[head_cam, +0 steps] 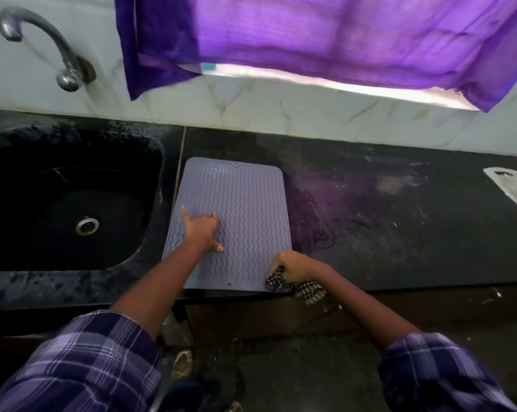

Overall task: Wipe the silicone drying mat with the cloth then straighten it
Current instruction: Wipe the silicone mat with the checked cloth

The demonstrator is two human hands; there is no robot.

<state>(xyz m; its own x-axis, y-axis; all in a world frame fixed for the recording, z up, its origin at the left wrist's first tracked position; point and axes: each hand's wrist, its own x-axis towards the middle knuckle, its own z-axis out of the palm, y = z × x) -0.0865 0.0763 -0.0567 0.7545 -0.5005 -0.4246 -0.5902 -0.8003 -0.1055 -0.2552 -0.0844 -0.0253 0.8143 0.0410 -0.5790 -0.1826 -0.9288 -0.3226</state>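
A grey-lilac silicone drying mat (245, 203) with a wavy ribbed surface lies flat on the black counter, just right of the sink. Its near edge reaches the counter's front edge. My left hand (202, 228) rests flat on the mat's left half, fingers spread, holding nothing. My right hand (293, 264) sits at the mat's near right corner, closed around a bunched black-and-white checked cloth (306, 288). Part of the cloth hangs over the counter's front edge.
A black sink (73, 197) with a metal drain lies to the left, a curved metal tap (43, 46) on the wall above it. The black counter (385, 221) stretches right, smeared with wet marks. A white flat object (509, 188) lies far right. A purple curtain (310, 34) hangs above.
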